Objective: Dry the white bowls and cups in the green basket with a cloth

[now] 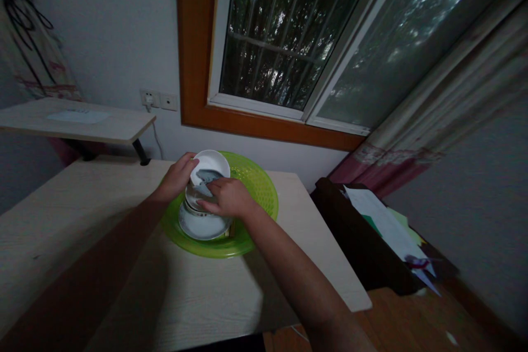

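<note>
My left hand [180, 174] grips the left rim of a small white dish [212, 159], which is tilted toward me. Fingers of my right hand [231, 198] press a grey-blue cloth [208, 175] against the dish's inner face. Just beneath, partly covered by my right hand, is a bowl [192, 198] resting on other dishware. A wider white plate [204, 227] lies at the near side of this pile. All of it sits in a round green plastic basket [264, 192]. A small yellowish object [229, 229] shows by the plate's right edge; its kind is unclear.
The pale wooden table [206, 291] ends at a right edge beyond the basket. A raised shelf [119, 124] on black legs stands at the back left. Papers [388, 225] lie on a dark cabinet [350, 236] to the right. A window [284, 38] is behind the table.
</note>
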A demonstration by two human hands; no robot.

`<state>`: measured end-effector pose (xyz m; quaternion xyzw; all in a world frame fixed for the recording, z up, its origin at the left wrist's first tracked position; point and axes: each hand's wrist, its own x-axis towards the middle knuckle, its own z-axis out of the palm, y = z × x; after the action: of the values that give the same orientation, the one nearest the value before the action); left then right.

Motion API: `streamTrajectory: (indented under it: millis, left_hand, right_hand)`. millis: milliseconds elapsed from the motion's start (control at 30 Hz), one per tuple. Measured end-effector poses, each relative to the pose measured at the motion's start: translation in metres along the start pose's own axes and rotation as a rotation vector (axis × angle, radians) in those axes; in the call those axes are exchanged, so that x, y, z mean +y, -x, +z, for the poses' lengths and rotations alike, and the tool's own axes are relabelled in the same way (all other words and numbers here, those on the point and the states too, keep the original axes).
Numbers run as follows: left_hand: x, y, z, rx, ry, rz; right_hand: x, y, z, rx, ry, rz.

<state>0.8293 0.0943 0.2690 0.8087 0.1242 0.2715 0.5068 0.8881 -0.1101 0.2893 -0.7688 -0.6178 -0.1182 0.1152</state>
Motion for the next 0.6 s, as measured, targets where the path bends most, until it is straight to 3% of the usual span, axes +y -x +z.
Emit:
streamTrajectory:
  millis: [233, 400, 600]
  left_hand:
    - [-0.002, -0.001, 0.001, 0.013, 0.006, 0.003]
    - [0.001, 0.000, 0.003, -0.030, 0.000, 0.036]
    - [0.005, 0.000, 0.004, -0.075, -0.028, 0.070]
  right_hand:
    - [0.004, 0.003, 0.008, 0.044, -0.247, -0.142]
    - [0.002, -0.002, 0.016, 0.046, -0.158, -0.197]
    - [0.002, -0.002, 0.024, 0.079, 0.049, -0.029]
